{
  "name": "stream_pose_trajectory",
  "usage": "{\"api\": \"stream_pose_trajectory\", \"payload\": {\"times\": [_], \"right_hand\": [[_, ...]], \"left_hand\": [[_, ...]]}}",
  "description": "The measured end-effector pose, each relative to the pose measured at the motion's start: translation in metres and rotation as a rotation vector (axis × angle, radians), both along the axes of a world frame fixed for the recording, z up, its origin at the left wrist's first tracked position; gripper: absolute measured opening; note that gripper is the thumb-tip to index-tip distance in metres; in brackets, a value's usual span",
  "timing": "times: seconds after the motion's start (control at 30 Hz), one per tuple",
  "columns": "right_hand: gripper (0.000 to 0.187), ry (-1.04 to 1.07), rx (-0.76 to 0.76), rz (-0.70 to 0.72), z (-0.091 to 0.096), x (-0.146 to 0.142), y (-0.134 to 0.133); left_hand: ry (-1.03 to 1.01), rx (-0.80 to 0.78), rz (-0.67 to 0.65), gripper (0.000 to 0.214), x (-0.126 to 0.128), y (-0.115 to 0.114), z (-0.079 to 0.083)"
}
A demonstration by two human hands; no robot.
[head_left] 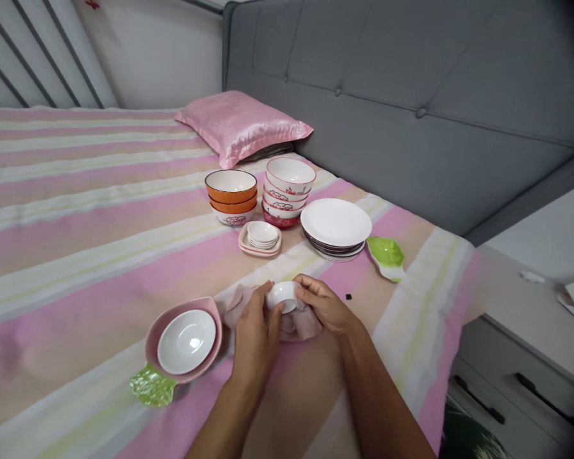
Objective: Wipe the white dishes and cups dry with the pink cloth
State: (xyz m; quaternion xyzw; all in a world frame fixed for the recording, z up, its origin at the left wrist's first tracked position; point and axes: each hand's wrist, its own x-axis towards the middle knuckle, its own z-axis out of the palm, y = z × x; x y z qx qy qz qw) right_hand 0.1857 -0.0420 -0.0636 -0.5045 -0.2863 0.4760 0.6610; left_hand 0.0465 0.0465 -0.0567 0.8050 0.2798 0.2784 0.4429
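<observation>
A small white dish [284, 294] is held up between both hands, tilted so that its underside shows. My left hand [257, 325] grips its left edge with the thumb in front. My right hand [326, 303] holds the right edge, fingers bent over the top. A pale pink cloth [299, 324] lies bunched behind and under the dish, touching both hands. Left of my left hand sits a pink bowl [213, 307] with a green leaf-shaped handle [153, 386]. Inside that bowl rests a white bowl [187, 341].
Orange bowls [232, 194] and patterned white bowls [289, 191] stand stacked ahead. Nearer are small white dishes [263, 234] on squarish trays. White plates [336, 222] and a green leaf-shaped dish [386, 254] lie to the right, by a grey headboard [387, 83]. A pink pillow [243, 124] lies behind.
</observation>
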Motion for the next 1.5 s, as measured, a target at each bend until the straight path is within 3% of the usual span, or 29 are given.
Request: {"api": "stream_pose_trajectory", "payload": {"times": [0.2,0.67,0.77,0.97,1.17,1.3,1.5], "right_hand": [[0.025,-0.059,-0.047,0.010,0.002,-0.002,0.000],[0.028,-0.154,-0.067,-0.032,0.003,-0.005,0.005],[0.030,-0.142,-0.059,-0.019,0.003,-0.005,0.005],[0.029,-0.147,-0.046,-0.021,0.004,-0.005,0.005],[0.030,-0.132,-0.040,-0.025,0.004,-0.005,0.005],[0.028,-0.130,-0.027,-0.009,0.002,-0.003,0.004],[0.027,-0.174,-0.022,0.018,0.003,-0.004,0.004]], "left_hand": [[0.037,0.068,-0.025,0.031,-0.001,0.001,0.000],[0.028,-0.045,0.018,0.032,0.000,-0.001,0.003],[-0.042,-0.162,0.019,0.031,0.001,-0.001,0.001],[-0.333,-0.597,0.001,0.033,0.006,-0.001,-0.003],[-0.406,-0.901,0.098,0.044,0.009,-0.002,-0.002],[-0.467,-1.007,0.123,0.043,0.011,-0.003,0.002],[-0.501,-1.041,0.103,0.038,0.011,-0.003,0.005]]}}
